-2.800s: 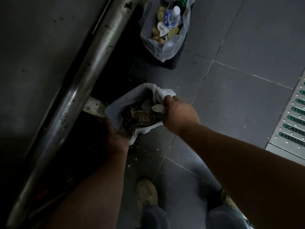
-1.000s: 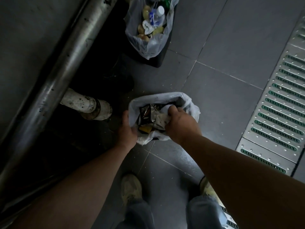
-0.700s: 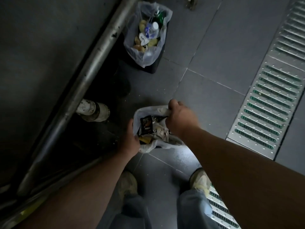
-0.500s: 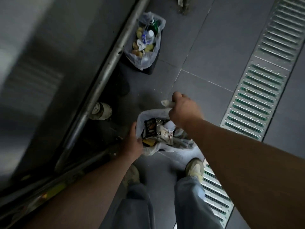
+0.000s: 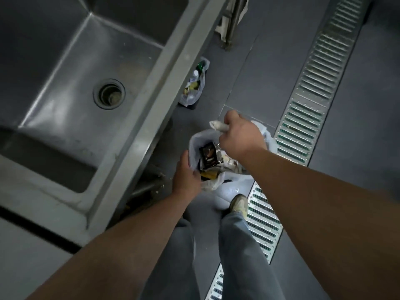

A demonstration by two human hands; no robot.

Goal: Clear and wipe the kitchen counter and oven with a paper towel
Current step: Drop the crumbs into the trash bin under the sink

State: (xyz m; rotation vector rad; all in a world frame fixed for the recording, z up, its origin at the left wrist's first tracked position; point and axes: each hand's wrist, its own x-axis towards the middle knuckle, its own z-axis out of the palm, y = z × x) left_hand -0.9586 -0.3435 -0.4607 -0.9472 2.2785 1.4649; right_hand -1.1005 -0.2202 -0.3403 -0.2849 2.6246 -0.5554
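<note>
In the middle of the view, just right of the sink unit's front edge, a crumpled wad of paper towel [image 5: 217,126] sticks out to the left from the right hand [image 5: 240,136], whose fingers are curled tightly round it. The wad is pale and looks soiled at its free end. The hand holds it above the far rim of a white plastic bag [image 5: 195,140] that gapes open beneath it. The left hand [image 5: 186,177] grips the bag's near-left rim, thumb lying along the outside of the plastic, fingers folded over the edge. Inside the bag lie a dark wrapper [image 5: 208,155], something yellowish below it and some pale crumpled scraps; what exactly they are cannot be told.

Below the bag is a grey tiled floor [image 5: 255,68]. A metal drain grate [image 5: 313,83] runs from the far right down to the near middle, passing just right of the bag. A shoe [image 5: 238,203] stands against the grate's left edge, with grey trouser legs [image 5: 244,252] nearer the camera.

To the left, a steel sink [image 5: 71,61] fills the view, its round drain [image 5: 109,96] towards the middle of the basin. Beyond the sink's front edge, farther away on the floor, stands a small lined bin [image 5: 194,87] holding bottles and scraps.
</note>
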